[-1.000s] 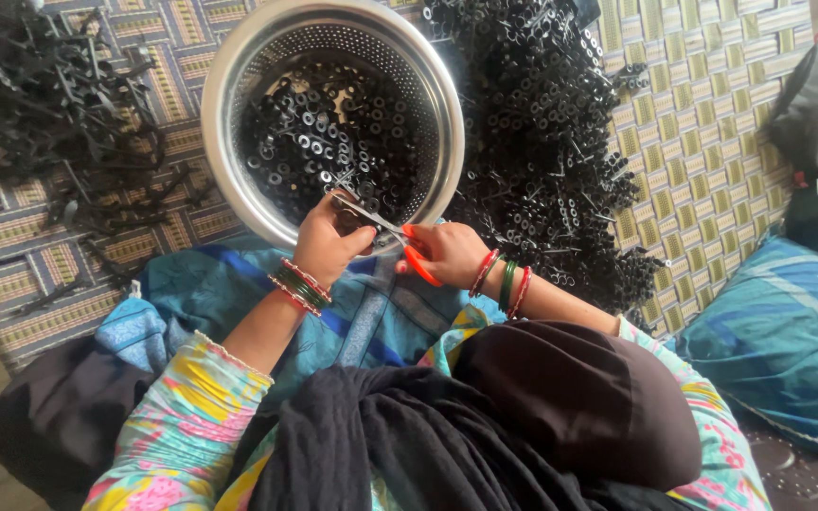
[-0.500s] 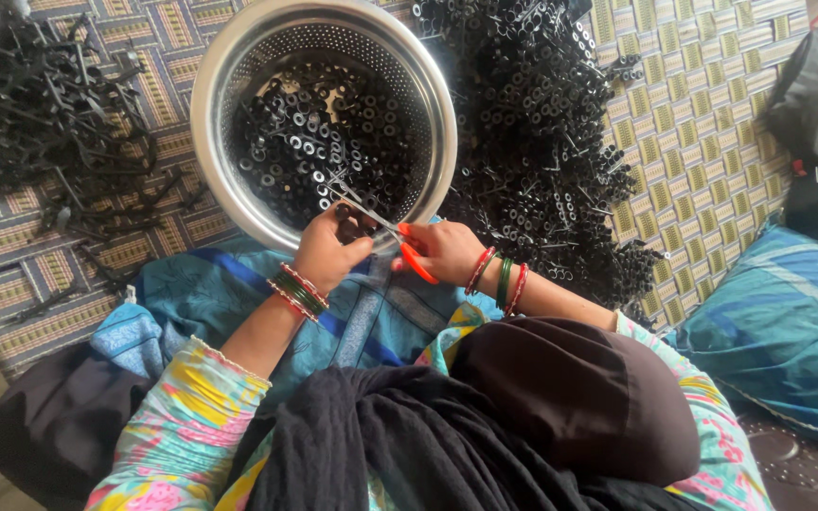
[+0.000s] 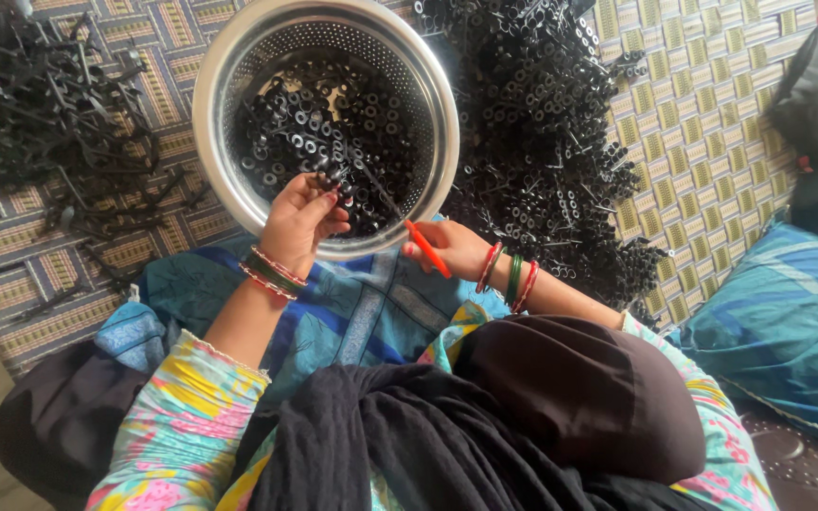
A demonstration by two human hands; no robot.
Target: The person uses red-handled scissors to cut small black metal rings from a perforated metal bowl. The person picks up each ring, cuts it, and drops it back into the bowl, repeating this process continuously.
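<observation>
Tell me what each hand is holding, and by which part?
Left hand pinches a small black piece at its lower end, over the colander. Right hand grips scissors by the orange handles.

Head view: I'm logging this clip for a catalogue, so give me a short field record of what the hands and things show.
Setting: woven patterned mat
Left hand: pinches a small black plastic piece over the bowl
Right hand: grips red-handled scissors, blades pointing into the bowl
Bowl: perforated steel colander, holding black ring-shaped pieces
Right of bowl: large heap of black parts
Left of bowl: pile of black strips
</observation>
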